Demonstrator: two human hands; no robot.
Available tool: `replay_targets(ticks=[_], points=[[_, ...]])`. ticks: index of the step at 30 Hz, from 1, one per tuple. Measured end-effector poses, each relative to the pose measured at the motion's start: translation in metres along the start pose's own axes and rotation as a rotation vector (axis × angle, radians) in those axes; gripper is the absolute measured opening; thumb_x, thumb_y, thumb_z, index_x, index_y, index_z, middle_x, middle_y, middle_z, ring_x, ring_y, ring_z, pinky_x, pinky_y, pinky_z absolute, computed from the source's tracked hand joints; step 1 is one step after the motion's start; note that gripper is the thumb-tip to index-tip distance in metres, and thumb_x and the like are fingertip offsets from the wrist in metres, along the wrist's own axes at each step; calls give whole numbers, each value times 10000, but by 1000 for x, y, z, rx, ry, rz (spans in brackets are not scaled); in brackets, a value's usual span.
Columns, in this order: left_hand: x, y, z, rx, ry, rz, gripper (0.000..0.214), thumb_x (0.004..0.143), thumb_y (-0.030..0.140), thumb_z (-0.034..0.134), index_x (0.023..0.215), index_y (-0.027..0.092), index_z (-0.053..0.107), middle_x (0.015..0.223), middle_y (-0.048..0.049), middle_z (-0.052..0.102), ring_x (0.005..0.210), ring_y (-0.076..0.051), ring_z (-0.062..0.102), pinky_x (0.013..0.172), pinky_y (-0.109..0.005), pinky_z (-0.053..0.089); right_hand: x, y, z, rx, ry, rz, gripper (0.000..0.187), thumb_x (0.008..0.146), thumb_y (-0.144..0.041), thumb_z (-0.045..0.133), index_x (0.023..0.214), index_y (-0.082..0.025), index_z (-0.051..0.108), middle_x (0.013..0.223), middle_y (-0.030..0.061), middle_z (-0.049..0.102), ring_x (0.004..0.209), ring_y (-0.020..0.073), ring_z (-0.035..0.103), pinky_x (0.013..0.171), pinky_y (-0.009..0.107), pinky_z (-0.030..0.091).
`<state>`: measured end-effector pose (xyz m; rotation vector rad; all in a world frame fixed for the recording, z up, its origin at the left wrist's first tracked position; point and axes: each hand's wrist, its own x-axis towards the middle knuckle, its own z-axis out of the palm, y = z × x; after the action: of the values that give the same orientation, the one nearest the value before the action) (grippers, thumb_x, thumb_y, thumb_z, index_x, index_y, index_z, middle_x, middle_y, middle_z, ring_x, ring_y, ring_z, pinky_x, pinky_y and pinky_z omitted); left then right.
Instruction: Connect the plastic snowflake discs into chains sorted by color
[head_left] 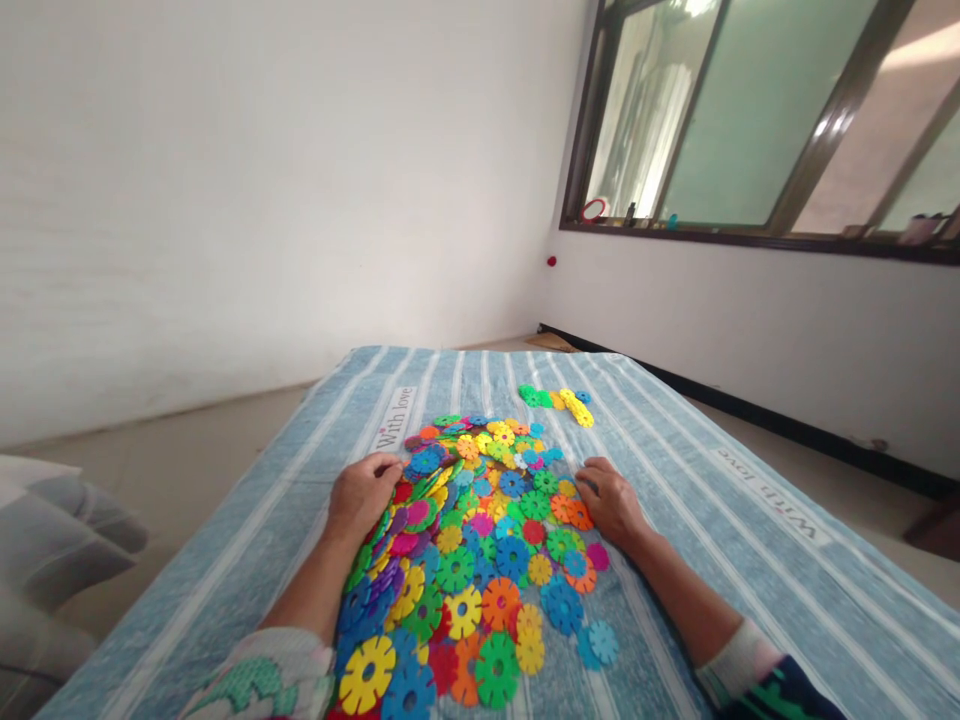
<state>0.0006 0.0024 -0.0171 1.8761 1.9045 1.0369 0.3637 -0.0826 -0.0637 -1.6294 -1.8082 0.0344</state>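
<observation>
A big heap of flat, colourful plastic snowflake discs [472, 540] lies on a blue striped bed sheet [712, 520]. My left hand [365, 492] rests against the heap's left edge, fingers curled over some discs. On the right edge of the heap sits my right hand [611, 500], its fingers bent and touching orange and green discs. Whether either hand holds a disc is hidden. A small joined cluster of green, yellow and blue discs [556, 400] lies apart, farther up the sheet.
The bed fills the middle, with bare floor [187, 450] on the left and right. A white wall stands behind; a dark-framed window [757, 120] with small items on its sill is at the upper right. Grey bedding [52, 540] lies at the far left.
</observation>
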Motion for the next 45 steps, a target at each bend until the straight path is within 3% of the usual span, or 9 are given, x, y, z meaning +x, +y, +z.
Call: replay_targets(ticks=[12,18,26,31,35,40,45], points=[[-1,5,-3,1,-15,-14,259,685,402,512,748,245,708,816,-4,765,842,-222,689,737,-271,488,0,-6,-6,14,-78,-72,239,865,-256,558,1035,-249,726,1113,78,662,1042,218,604,940,351,459],[1,3,-2,15,-26,-29,327,694,427,485,795,219,716,861,-43,762,849,-240,690,755,-297,483,2,-11,-9,31,-107,-85,188,842,-225,580,946,-243,736,1046,67,683,1013,221,614,917,344,460],[2,1,-3,-8,-15,-47,285,676,426,510,757,242,712,831,-27,768,839,-246,692,726,-296,485,10,3,-6,297,30,36,173,779,-198,552,782,-214,724,939,64,710,935,211,657,883,347,498],[2,2,-3,-2,-18,-78,285,674,422,515,767,242,716,829,-24,769,831,-247,693,714,-298,479,47,27,-17,246,107,7,155,777,-235,571,770,-208,723,941,71,714,949,223,659,898,367,494],[2,3,-3,13,-39,-115,301,666,432,500,755,243,716,794,-18,757,803,-241,687,701,-298,468,102,45,-21,-7,63,-22,154,782,-185,572,774,-205,725,936,67,712,947,216,657,885,354,494],[5,2,-2,16,-45,-133,312,647,454,485,731,256,711,782,-6,750,801,-244,679,696,-303,462,161,59,-5,-122,15,41,175,778,-155,587,811,-193,754,975,84,699,923,228,653,842,332,488],[4,2,-1,0,-19,-156,306,623,460,494,716,260,705,778,3,753,799,-245,680,699,-301,467,184,69,15,-204,-55,77,191,773,-145,601,840,-183,776,978,87,696,924,234,643,816,302,470]])
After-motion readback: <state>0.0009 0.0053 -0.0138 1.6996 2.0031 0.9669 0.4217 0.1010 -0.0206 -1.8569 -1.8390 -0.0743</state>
